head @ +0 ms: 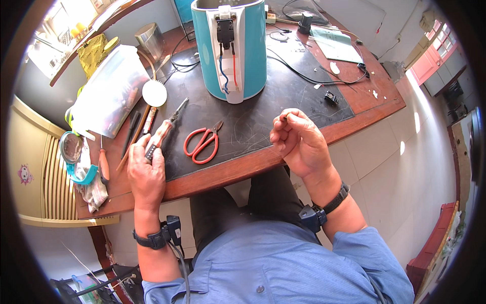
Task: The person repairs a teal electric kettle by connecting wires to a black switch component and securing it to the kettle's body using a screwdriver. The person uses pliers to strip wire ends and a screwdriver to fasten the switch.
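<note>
My left hand (147, 163) rests at the table's left front, its fingers around the handle of a screwdriver (164, 128) whose tip points away from me. Raised over the front edge, my right hand (300, 140) pinches a tiny dark thing between thumb and forefinger; its kind cannot be told. Between the hands lie red-handled scissors-like cutters (201, 143). Behind them stands a turquoise and white appliance body (252, 57), open at the top, with a black socket part (225, 32) and blue and red wires (234, 68) on its side.
A translucent plastic bin (110, 91) tilts at the left beside a white round cap (154, 93), an orange-handled screwdriver (103, 167) and a cloth (91, 193). A small black switch-like part (331, 97), black cable (296, 78) and papers (336, 43) lie at the right.
</note>
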Action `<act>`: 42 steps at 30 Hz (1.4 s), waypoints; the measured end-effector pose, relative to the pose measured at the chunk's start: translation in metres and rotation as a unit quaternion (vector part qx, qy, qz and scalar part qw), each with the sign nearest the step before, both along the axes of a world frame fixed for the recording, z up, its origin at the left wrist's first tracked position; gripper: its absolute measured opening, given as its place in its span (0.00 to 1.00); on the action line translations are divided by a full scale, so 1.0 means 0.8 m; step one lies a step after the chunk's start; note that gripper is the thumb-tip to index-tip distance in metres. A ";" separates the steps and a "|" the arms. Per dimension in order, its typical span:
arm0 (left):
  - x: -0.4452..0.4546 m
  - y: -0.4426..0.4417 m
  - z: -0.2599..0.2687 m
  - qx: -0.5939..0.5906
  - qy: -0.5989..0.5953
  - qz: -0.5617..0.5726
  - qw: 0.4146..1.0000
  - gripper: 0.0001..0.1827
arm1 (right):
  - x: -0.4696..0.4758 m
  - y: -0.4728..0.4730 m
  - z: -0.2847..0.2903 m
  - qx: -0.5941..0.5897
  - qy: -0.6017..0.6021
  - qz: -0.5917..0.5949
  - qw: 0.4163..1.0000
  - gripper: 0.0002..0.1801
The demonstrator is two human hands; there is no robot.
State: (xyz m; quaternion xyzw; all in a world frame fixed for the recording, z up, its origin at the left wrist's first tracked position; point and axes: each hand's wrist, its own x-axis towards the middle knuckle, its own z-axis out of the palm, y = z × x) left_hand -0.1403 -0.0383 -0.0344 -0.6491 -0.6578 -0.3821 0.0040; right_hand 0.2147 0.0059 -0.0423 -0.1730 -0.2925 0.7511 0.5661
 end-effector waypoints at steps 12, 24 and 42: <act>0.031 -0.075 0.014 -0.091 -0.521 -0.197 0.826 0.24 | -0.006 -0.003 0.009 0.009 0.002 -0.011 1.000 0.06; 0.074 -0.071 0.007 -0.112 -0.555 -0.224 0.793 0.22 | -0.021 -0.017 0.017 0.014 0.003 0.004 1.000 0.09; 0.075 -0.069 0.006 -0.124 -0.551 -0.228 0.793 0.23 | -0.030 -0.016 0.015 0.030 0.013 0.005 0.999 0.09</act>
